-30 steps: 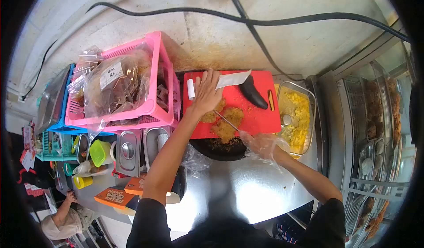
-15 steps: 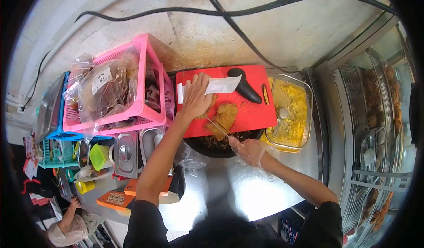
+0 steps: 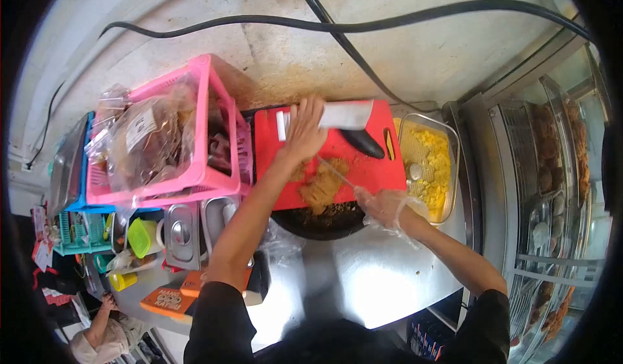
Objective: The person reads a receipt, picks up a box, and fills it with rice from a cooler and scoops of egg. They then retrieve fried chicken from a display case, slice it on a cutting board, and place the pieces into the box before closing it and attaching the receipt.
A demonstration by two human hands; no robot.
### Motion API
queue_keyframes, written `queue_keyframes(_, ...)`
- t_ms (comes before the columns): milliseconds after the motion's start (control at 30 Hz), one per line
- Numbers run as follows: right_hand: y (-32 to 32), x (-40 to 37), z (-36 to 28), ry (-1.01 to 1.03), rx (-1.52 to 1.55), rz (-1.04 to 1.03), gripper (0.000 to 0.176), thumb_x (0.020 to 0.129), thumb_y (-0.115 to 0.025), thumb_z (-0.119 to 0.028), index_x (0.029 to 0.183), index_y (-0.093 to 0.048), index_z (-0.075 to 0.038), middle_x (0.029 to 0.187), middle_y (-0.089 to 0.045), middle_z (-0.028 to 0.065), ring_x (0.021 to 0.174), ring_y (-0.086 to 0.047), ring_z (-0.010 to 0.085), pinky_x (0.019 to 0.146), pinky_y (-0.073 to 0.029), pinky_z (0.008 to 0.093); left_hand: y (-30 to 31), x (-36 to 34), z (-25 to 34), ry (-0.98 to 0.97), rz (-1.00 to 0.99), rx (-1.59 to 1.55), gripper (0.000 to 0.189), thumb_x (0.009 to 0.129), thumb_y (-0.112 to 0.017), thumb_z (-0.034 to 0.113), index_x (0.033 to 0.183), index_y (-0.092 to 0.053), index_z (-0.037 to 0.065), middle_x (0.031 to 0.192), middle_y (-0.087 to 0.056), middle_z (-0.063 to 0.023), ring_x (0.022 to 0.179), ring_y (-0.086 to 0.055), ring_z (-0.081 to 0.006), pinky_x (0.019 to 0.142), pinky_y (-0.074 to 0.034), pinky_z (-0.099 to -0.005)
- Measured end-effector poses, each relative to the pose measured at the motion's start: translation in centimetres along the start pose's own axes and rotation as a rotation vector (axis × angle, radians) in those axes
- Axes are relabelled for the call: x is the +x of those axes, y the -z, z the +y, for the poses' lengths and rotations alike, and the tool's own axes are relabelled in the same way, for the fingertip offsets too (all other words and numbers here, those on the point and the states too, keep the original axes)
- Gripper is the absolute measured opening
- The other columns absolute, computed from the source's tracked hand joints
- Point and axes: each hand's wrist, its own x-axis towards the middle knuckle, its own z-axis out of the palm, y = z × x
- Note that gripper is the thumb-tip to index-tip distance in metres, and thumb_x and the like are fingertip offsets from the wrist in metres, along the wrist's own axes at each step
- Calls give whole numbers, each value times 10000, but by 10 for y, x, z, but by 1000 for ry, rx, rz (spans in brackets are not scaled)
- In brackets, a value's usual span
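My bare left hand (image 3: 305, 130) is closed over a white paper-like strip (image 3: 347, 115) above a red cutting board (image 3: 379, 181). My right hand (image 3: 384, 207), in a clear plastic glove, grips a thin metal utensil (image 3: 337, 172); its exact kind cannot be told. The utensil's tip reaches over a golden-brown breaded piece (image 3: 321, 190), which lies at the board's near edge. Part of a smooth black curved object (image 3: 363, 143) shows from under the white strip. Below the board's near edge sits a round black pan (image 3: 331, 228) holding crumbs.
Yellow food pieces fill a metal-rimmed tray (image 3: 448, 211) on the right. To the left stand a pink basket (image 3: 207, 121) of bagged food and lidded metal containers (image 3: 182, 234). A glass display case (image 3: 545, 260) borders the right. Another person's arm (image 3: 97, 328) shows lower left.
My left hand and the white strip have shifted right, over more of the black object. My right hand and utensil have moved slightly right. The breaded piece sits lower, nearer the pan.
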Motion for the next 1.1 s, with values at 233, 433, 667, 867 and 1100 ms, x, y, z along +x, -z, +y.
queue_keyframes(233,-50,44,30,-165,357,30,368,922,-325,-329,1104,-472,-45,594,-559,181,587,-584,355,537,-448,462,-22,-4,-16,-7,-16,-7,282,684,-506,115,934,-412,25,909,-422,-148,874,-418,-305,707,-298,-401)
queue_keyframes(433,-47,37,60,113,91,203,368,916,-327,-273,1186,-431,-46,578,-544,182,590,-586,337,545,-439,479,-10,20,-1,-42,28,-88,248,731,-497,137,942,-427,28,896,-424,-143,868,-415,-305,705,-288,-401)
queue_keyframes(667,-44,57,53,49,237,137,595,903,-251,-486,889,-611,-12,666,-583,215,680,-584,372,673,-432,469,-35,17,-7,-26,-68,-34,282,708,-491,125,965,-426,28,922,-433,-154,892,-415,-319,724,-290,-402)
queue_keyframes(867,-24,19,37,-166,281,369,664,866,-322,-538,692,-620,30,712,-597,242,763,-595,386,711,-447,449,43,2,42,490,678,-383,258,852,-428,106,1074,-479,-15,1062,-501,-164,1008,-460,-295,885,-326,-395)
queue_keyframes(1100,-18,11,6,-318,105,549,632,813,-459,-527,1079,-516,43,1043,-581,212,924,-578,338,771,-464,401,166,-142,149,790,580,-1204,390,935,-364,295,1167,-453,-7,944,-531,-83,916,-508,-153,851,-391,-294)
